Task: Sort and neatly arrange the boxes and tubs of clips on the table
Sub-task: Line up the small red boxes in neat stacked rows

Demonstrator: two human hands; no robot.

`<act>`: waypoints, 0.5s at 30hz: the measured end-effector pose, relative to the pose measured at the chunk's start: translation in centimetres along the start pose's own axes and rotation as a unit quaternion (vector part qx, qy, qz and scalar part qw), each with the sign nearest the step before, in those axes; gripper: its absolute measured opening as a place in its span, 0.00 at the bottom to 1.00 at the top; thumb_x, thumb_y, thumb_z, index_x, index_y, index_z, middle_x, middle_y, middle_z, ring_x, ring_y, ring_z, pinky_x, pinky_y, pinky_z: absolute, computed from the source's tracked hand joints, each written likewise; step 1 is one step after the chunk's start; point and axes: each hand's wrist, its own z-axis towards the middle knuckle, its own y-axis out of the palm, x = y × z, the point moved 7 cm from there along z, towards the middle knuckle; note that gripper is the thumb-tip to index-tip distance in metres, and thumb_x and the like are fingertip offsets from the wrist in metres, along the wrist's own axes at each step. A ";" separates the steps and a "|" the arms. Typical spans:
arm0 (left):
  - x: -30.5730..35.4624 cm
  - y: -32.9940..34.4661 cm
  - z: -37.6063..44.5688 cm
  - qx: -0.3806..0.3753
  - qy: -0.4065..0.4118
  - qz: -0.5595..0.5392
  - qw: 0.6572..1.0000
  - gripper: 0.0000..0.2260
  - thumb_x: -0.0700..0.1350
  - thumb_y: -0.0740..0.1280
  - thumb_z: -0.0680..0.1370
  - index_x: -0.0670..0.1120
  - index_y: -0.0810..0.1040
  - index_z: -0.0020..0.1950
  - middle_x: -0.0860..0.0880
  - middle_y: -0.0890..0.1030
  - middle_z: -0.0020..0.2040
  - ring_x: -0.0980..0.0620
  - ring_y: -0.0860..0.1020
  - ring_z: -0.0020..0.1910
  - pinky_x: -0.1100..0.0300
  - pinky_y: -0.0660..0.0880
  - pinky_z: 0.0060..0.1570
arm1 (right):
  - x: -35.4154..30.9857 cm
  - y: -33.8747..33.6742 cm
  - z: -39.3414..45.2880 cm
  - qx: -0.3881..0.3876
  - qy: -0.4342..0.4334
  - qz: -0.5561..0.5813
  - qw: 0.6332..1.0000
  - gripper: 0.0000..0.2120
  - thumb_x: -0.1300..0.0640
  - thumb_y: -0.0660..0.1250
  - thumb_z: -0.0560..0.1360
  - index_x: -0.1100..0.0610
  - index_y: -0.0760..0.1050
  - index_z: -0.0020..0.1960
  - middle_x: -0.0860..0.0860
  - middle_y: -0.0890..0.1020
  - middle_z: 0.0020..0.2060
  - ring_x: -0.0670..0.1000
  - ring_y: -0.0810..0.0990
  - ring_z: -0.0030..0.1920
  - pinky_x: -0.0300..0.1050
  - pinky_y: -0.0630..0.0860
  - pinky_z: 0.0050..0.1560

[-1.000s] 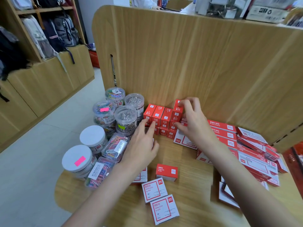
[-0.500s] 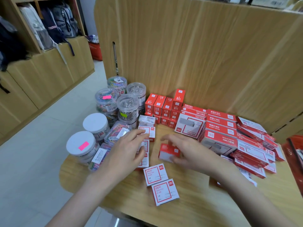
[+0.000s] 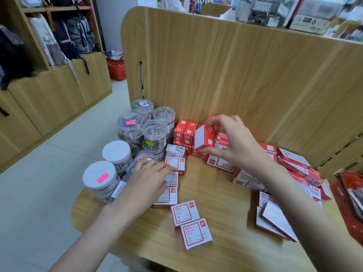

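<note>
Pinched between thumb and curled fingers, the right hand's grip (image 3: pixel 233 142) carries a small red box (image 3: pixel 205 138) just above the upright red row (image 3: pixel 185 132) at the desk's (image 3: pixel 222 193) back; best lowered square, snug against its neighbours, while the flat left hand (image 3: pixel 149 179) steadies the white-faced boxes (image 3: pixel 172 180).

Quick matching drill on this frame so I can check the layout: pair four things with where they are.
1. right hand
2. left hand
3. white-lidded tub with pink sticker
4. two loose flat boxes

a. table's left edge
b. table's near middle, untouched
c. holding a small red box above the back row
d. resting on flat boxes beside the tubs

Pairs: 1-c, 2-d, 3-a, 4-b
</note>
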 end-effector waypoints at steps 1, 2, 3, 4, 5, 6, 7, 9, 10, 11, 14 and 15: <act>0.0 0.0 0.1 -0.002 0.001 0.004 1.000 0.15 0.43 0.66 0.61 0.50 0.80 0.47 0.55 0.82 0.43 0.51 0.80 0.40 0.57 0.61 0.46 | -0.1 -0.4 1.3 0.027 -0.007 -0.025 0.999 0.25 0.47 0.76 0.63 0.58 0.72 0.53 0.48 0.75 0.47 0.52 0.69 0.50 0.43 0.65 0.51; 0.0 -0.1 0.1 -0.003 0.000 0.004 1.000 0.16 0.43 0.67 0.60 0.50 0.79 0.47 0.54 0.82 0.43 0.51 0.80 0.39 0.56 0.61 0.47 | -0.2 -0.5 2.5 0.037 -0.007 -0.051 0.998 0.24 0.47 0.75 0.64 0.58 0.72 0.52 0.50 0.76 0.47 0.54 0.69 0.51 0.46 0.65 0.52; 0.0 0.0 0.1 -0.004 0.001 0.000 1.000 0.16 0.43 0.68 0.60 0.51 0.78 0.47 0.54 0.82 0.42 0.50 0.80 0.39 0.56 0.61 0.48 | 0.0 -0.2 3.6 0.029 0.002 -0.081 0.996 0.24 0.47 0.74 0.65 0.58 0.71 0.53 0.51 0.76 0.47 0.56 0.68 0.53 0.49 0.64 0.53; 0.0 0.0 0.0 -0.009 0.001 -0.005 1.000 0.18 0.42 0.70 0.60 0.51 0.75 0.48 0.54 0.82 0.42 0.50 0.80 0.39 0.55 0.60 0.50 | 0.2 0.5 4.4 0.005 0.018 -0.123 0.992 0.23 0.46 0.73 0.66 0.59 0.71 0.54 0.52 0.76 0.49 0.56 0.67 0.55 0.50 0.63 0.55; 0.0 0.2 0.0 -0.014 -0.001 -0.008 1.000 0.21 0.42 0.73 0.59 0.52 0.72 0.49 0.54 0.82 0.42 0.50 0.80 0.39 0.54 0.60 0.52 | 0.6 1.4 4.8 -0.025 0.033 -0.173 0.984 0.23 0.46 0.71 0.68 0.59 0.70 0.55 0.53 0.75 0.50 0.56 0.65 0.57 0.51 0.62 0.55; -0.2 0.3 0.0 -0.021 -0.004 -0.008 1.000 0.24 0.40 0.76 0.59 0.53 0.70 0.49 0.55 0.81 0.42 0.50 0.80 0.39 0.53 0.59 0.55 | 0.8 2.1 5.1 -0.046 0.041 -0.219 0.974 0.22 0.46 0.69 0.69 0.59 0.70 0.56 0.55 0.75 0.52 0.57 0.65 0.58 0.50 0.61 0.56; -0.3 0.4 -0.1 -0.027 -0.006 -0.003 1.000 0.27 0.39 0.78 0.57 0.53 0.69 0.49 0.55 0.81 0.41 0.50 0.80 0.40 0.51 0.58 0.57 | 0.9 2.5 5.1 -0.053 0.047 -0.252 0.965 0.21 0.47 0.67 0.70 0.60 0.71 0.55 0.56 0.74 0.53 0.58 0.64 0.59 0.51 0.62 0.56; -0.4 0.4 -0.1 -0.031 -0.004 0.006 1.000 0.29 0.39 0.78 0.55 0.53 0.68 0.50 0.55 0.80 0.40 0.51 0.80 0.40 0.49 0.56 0.59 | 0.6 2.3 4.8 -0.024 0.053 -0.274 0.960 0.18 0.50 0.67 0.71 0.63 0.72 0.53 0.59 0.72 0.56 0.60 0.65 0.59 0.53 0.63 0.56; -0.4 0.3 -0.1 -0.030 -0.001 0.007 1.000 0.29 0.38 0.78 0.55 0.53 0.68 0.50 0.55 0.80 0.40 0.51 0.80 0.40 0.49 0.56 0.59 | 0.1 2.1 4.5 0.013 0.038 -0.267 0.963 0.16 0.52 0.68 0.71 0.64 0.73 0.51 0.60 0.72 0.57 0.62 0.67 0.58 0.55 0.65 0.54; -0.3 0.3 -0.2 -0.030 0.002 0.005 1.000 0.29 0.38 0.78 0.56 0.53 0.68 0.50 0.55 0.79 0.40 0.51 0.80 0.40 0.49 0.56 0.60 | -0.5 2.1 4.0 0.047 0.013 -0.240 0.970 0.13 0.54 0.67 0.71 0.64 0.73 0.48 0.61 0.73 0.56 0.62 0.70 0.55 0.56 0.68 0.52; -0.2 0.4 -0.3 -0.031 0.004 0.002 1.000 0.29 0.38 0.78 0.57 0.52 0.68 0.51 0.54 0.79 0.40 0.50 0.80 0.41 0.49 0.58 0.60 | -2.4 4.9 2.4 0.010 -0.099 -0.127 0.987 0.08 0.58 0.61 0.71 0.62 0.75 0.44 0.58 0.78 0.45 0.60 0.74 0.45 0.51 0.69 0.47; -0.2 0.3 -0.3 -0.030 0.004 0.004 1.000 0.29 0.39 0.78 0.57 0.52 0.68 0.51 0.54 0.79 0.41 0.50 0.80 0.41 0.49 0.58 0.59 | -2.6 6.3 1.7 -0.026 -0.124 -0.106 0.986 0.07 0.61 0.62 0.70 0.62 0.76 0.44 0.58 0.79 0.44 0.60 0.76 0.44 0.48 0.68 0.48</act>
